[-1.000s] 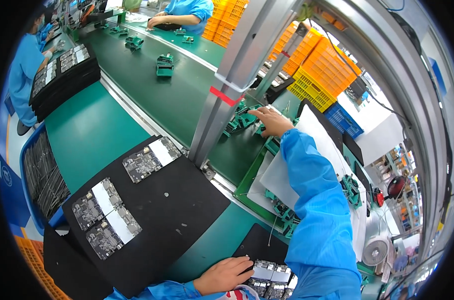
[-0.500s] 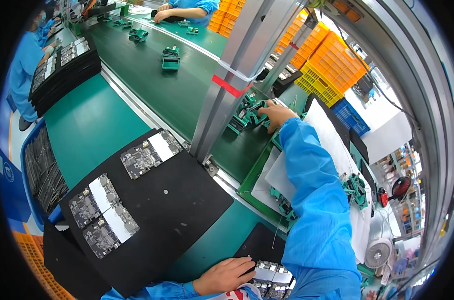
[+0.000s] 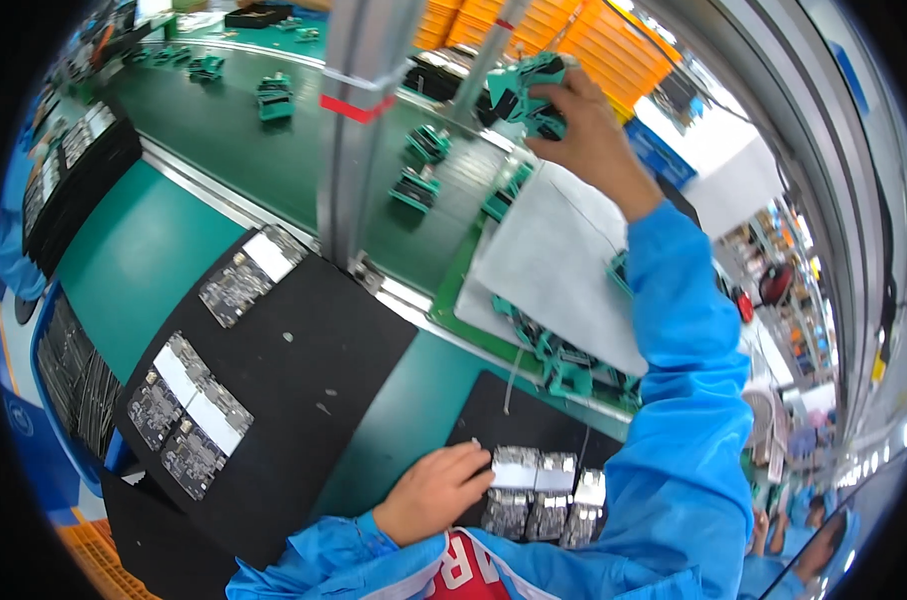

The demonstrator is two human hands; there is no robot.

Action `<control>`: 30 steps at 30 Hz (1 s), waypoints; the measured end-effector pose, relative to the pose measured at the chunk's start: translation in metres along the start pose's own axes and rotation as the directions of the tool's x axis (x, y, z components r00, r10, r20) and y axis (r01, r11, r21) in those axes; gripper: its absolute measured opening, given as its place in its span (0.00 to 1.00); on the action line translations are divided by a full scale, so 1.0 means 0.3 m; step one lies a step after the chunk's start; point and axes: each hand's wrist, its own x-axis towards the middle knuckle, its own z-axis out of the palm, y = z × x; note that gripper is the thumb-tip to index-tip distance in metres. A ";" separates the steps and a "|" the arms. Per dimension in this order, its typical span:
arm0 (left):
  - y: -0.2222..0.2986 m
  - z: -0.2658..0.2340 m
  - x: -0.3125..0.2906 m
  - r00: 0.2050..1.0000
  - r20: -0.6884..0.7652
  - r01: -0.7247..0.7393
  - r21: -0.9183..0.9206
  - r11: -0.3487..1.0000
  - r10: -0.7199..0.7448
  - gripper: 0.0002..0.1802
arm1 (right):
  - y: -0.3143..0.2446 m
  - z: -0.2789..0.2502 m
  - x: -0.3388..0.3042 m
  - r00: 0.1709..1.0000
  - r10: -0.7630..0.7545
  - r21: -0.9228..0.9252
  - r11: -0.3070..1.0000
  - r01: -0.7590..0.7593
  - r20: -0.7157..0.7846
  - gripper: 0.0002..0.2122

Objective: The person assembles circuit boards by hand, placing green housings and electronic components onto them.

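My right hand (image 3: pixel 592 135) is raised at the far right, fingers closed round green-and-black plastic fixtures (image 3: pixel 527 92) above the conveyor's edge. How many it grips I cannot tell. Low in the middle, my left hand (image 3: pixel 436 492) lies palm down with its fingers stretched out on a black mat, holding nothing. Its fingertips reach close to several circuit boards (image 3: pixel 547 513) with silver-white plates. More green fixtures (image 3: pixel 554 355) with thin wires sit in a green tray (image 3: pixel 444 302), partly under a grey-white sheet (image 3: pixel 564 255).
Circuit boards (image 3: pixel 196 420) lie on a large black sheet (image 3: pixel 294 400) at left. A metal post (image 3: pixel 349 190) rises beside the green conveyor (image 3: pixel 224 165), which bears loose fixtures (image 3: pixel 414 190). Orange crates (image 3: pixel 614 50) stand behind; a blue bin (image 3: pixel 49 345) of dark strips sits far left.
My right hand has lifted green fixtures off the conveyor, up and away. My left hand stays on the mat by the boards. The whole view has shifted somewhat.
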 end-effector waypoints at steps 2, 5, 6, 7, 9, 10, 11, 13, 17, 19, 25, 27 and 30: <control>0.017 -0.018 -0.003 1.000 0.001 0.012 0.034 0.999 -0.012 0.19 | -0.141 -0.188 -0.096 0.996 0.009 0.140 0.990 -0.022 0.090 0.23; 0.018 -0.014 0.003 0.999 0.019 0.027 0.054 0.998 -0.028 0.23 | -0.289 -0.355 -0.314 0.948 -0.061 0.277 0.960 -0.030 0.312 0.22; 0.013 -0.008 0.007 1.000 0.022 0.019 0.049 0.999 -0.020 0.23 | -0.344 -0.391 -0.400 0.885 -0.004 0.304 0.940 -0.156 0.466 0.21; 0.022 -0.007 0.008 1.000 0.009 0.024 0.055 0.998 -0.025 0.24 | -0.393 -0.410 -0.480 0.861 -0.041 0.271 0.956 -0.114 0.507 0.21; 0.009 0.012 0.022 1.000 -0.019 0.024 -0.003 1.000 -0.024 0.25 | -0.459 -0.389 -0.634 0.710 0.027 0.165 0.966 -0.199 0.703 0.24; 0.020 0.006 0.025 0.998 -0.048 0.026 0.002 1.000 -0.026 0.23 | -0.494 -0.366 -0.696 0.703 0.034 0.165 0.963 -0.213 0.711 0.26; 0.029 0.003 0.020 0.994 -0.072 0.080 -0.026 0.996 -0.081 0.21 | -0.531 -0.334 -0.736 0.657 0.076 0.115 0.963 -0.244 0.750 0.28; 0.055 0.008 0.026 0.978 -0.176 0.116 0.014 0.993 -0.112 0.19 | -0.567 -0.274 -0.806 0.610 0.156 0.036 0.956 -0.291 0.777 0.29; 0.146 -0.019 0.128 0.978 -0.209 0.064 0.232 0.971 -0.014 0.28 | -0.565 -0.258 -0.887 0.697 0.187 0.098 0.932 -0.348 0.692 0.32; 0.115 0.008 0.183 0.991 -0.132 0.016 0.320 0.947 0.028 0.31 | -0.544 -0.300 -0.903 0.713 0.200 0.179 0.890 -0.419 0.672 0.33; 0.000 0.055 0.251 0.993 -0.082 -0.051 0.339 0.939 0.084 0.22 | -0.453 -0.451 -1.011 0.717 0.293 0.287 0.772 -0.568 0.632 0.30; -0.007 0.033 0.270 0.994 -0.107 0.001 0.337 0.941 0.038 0.17 | -0.423 -0.488 -1.068 0.772 0.259 0.315 0.804 -0.505 0.580 0.29; 0.051 -0.043 0.349 0.940 0.018 0.335 0.137 0.932 -0.340 0.18 | -0.411 -0.511 -1.142 0.763 0.177 0.244 0.882 -0.404 0.621 0.28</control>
